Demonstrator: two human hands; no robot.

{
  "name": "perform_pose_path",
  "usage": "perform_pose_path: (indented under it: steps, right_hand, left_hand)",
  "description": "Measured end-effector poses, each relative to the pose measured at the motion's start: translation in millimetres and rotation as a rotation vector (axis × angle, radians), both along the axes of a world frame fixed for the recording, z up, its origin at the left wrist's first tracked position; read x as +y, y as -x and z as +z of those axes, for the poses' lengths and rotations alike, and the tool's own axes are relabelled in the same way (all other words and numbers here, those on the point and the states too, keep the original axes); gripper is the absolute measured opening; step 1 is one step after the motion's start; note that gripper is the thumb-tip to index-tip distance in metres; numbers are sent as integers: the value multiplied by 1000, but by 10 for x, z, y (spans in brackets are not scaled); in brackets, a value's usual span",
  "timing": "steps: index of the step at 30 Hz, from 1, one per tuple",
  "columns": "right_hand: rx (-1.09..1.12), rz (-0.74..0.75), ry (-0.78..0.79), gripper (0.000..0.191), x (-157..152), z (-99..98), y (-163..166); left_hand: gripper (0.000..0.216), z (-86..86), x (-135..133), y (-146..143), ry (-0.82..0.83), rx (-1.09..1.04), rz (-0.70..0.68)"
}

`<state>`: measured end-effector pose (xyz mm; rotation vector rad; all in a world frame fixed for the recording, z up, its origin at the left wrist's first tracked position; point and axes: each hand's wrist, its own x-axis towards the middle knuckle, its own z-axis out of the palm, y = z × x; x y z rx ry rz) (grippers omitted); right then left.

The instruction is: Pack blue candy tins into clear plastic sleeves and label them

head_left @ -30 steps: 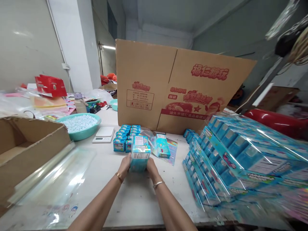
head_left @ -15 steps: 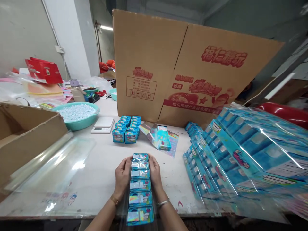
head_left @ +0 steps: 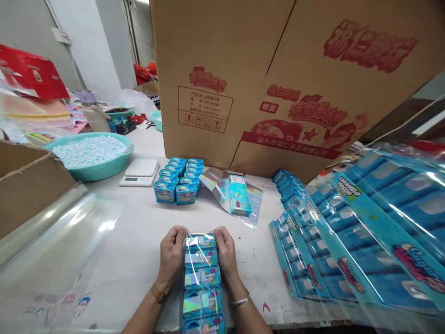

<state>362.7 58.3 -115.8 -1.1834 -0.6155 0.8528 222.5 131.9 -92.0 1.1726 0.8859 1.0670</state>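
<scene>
**A:** Both hands are on it: a wrapped strip of blue tins lies flat on the white table, running from the big cardboard box side toward the near table edge.

**B:** And the grip?

**A:** Left hand curls round the strip's left side, fingers bent over the far end; right hand mirrors it on the right. Both are closed against the clear film, squeezing the strip between them, thumbs on top near the farthest tin.

**B:** What lies around the strip?

**A:** Beyond it, toward the cardboard box, sits a double row of loose blue tins. Right of that row, a single tin lies on a shiny holographic bag. Left of the row is a small white scale, and further left a teal basin of white candies.

**B:** And on the right of the strip?

**A:** A fanned pile of finished wrapped strips, overlapping, well apart from the hands. On the left, a sheet of clear film lies over the table beside an open brown carton.
</scene>
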Motion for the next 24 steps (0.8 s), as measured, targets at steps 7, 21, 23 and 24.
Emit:
perform_pose_path:
  steps: [7, 21, 23, 24]
  right_hand:
    - [59, 37, 8, 38, 60, -85, -61]
    - [35, -1, -20, 37, 135, -48, -138]
    - [41, -40, -3, 42, -46, 21, -177]
    - [48, -62, 17, 46, -183, 60, -189]
  left_hand:
    - [37, -49, 55, -6, 38, -5, -56]
    - [35, -103, 83, -72, -19, 14, 59]
    - [40, -44, -8, 91, -70, 40, 139]
    - [45, -17, -88, 207, -94, 64, 178]
